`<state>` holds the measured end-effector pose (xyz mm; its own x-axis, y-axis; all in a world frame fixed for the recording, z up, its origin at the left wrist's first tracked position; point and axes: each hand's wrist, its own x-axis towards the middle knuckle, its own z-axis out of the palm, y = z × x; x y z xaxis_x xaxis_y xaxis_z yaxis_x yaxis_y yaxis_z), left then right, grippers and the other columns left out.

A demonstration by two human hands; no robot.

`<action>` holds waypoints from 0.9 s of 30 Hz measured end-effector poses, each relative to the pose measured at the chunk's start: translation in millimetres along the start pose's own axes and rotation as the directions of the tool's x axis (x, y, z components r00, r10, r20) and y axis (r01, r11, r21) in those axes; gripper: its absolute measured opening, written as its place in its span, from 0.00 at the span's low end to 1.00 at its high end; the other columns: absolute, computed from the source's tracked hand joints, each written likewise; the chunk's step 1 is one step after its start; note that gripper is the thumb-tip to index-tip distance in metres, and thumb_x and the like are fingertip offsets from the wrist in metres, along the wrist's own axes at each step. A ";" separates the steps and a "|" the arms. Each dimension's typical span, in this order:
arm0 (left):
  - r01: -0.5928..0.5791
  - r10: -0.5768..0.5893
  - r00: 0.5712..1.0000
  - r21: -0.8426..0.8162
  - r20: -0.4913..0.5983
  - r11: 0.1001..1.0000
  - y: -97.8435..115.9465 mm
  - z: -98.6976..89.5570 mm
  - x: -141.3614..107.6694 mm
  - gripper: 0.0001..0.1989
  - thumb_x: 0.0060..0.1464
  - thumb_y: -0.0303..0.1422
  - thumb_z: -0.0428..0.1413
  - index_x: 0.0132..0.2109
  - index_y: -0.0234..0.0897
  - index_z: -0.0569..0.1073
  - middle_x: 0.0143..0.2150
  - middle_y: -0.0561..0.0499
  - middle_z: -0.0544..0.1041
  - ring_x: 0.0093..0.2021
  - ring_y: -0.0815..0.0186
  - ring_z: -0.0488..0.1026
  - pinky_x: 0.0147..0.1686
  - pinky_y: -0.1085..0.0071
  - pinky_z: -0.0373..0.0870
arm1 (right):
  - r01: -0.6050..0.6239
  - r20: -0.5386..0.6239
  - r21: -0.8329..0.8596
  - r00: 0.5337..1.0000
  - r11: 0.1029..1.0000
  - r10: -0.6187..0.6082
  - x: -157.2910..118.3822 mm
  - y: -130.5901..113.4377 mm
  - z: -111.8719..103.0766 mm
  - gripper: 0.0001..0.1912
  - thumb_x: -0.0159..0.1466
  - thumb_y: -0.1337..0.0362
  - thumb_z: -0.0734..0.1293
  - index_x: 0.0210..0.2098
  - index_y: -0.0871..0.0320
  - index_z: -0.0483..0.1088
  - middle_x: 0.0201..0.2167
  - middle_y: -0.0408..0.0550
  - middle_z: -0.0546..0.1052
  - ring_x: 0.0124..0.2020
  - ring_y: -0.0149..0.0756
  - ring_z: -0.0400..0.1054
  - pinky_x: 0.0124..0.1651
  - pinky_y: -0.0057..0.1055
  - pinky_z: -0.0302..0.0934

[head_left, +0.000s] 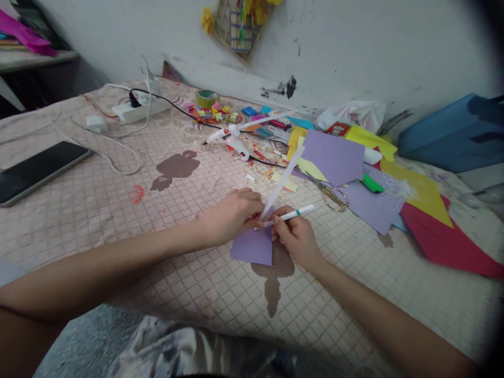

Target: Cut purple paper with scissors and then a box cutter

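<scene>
A small piece of purple paper [252,249] lies on the patterned cloth in front of me. My left hand [240,210] is closed, its fingertips at the lower end of a long translucent white strip [284,181] that slants up and away over the paper. Between the fingers of my right hand [296,231] is a slim white pen [305,211] with a green band. The pen's left end points toward my left fingertips, just above the paper. My fingers partly hide the spot where strip, pen and paper meet.
Beyond my hands lies a white glue gun [236,144] with a black cord. Scissors [334,198] and coloured sheets [334,157] are at the right. A phone [43,168] and a power strip [139,109] with cables are at the left. Green tape [207,98] sits at the back.
</scene>
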<state>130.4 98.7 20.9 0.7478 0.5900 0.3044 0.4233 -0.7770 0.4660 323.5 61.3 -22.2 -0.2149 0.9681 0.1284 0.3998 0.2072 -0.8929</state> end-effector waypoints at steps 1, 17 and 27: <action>-0.002 0.002 1.000 -0.001 -0.001 1.000 -0.1 0.1 0.0 0.05 0.57 0.26 0.55 0.32 0.32 0.73 0.32 0.49 0.71 0.36 0.65 0.67 0.39 0.70 0.64 | -0.001 0.000 0.003 1.000 1.000 0.001 0.4 0.3 0.2 0.10 0.66 0.59 0.59 0.32 0.58 0.65 0.20 0.40 0.69 0.20 0.28 0.63 0.25 0.25 0.56; -0.001 0.001 1.000 -0.012 -0.005 1.000 -0.5 0.8 -0.5 0.03 0.55 0.25 0.56 0.34 0.32 0.75 0.34 0.48 0.73 0.39 0.64 0.68 0.41 0.68 0.65 | -0.021 0.238 0.032 0.971 0.999 0.013 38.8 0.8 -7.2 0.13 0.64 0.57 0.60 0.29 0.58 0.65 0.16 0.38 0.67 0.16 0.26 0.61 0.20 0.23 0.54; -0.029 0.028 0.999 -0.072 -0.021 0.997 -1.0 0.8 -0.4 0.05 0.56 0.23 0.55 0.35 0.33 0.75 0.40 0.46 0.75 0.43 0.63 0.70 0.47 0.65 0.66 | -0.042 0.470 0.067 0.883 0.997 0.006 70.1 4.6 -8.2 0.12 0.61 0.57 0.64 0.28 0.59 0.66 0.16 0.38 0.69 0.15 0.25 0.60 0.17 0.21 0.54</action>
<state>130.0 99.1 19.7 0.7481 0.5729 0.3348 0.3636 -0.7760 0.5153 317.6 131.3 -13.8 -0.6062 0.7896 -0.0947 0.3480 0.1563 -0.9244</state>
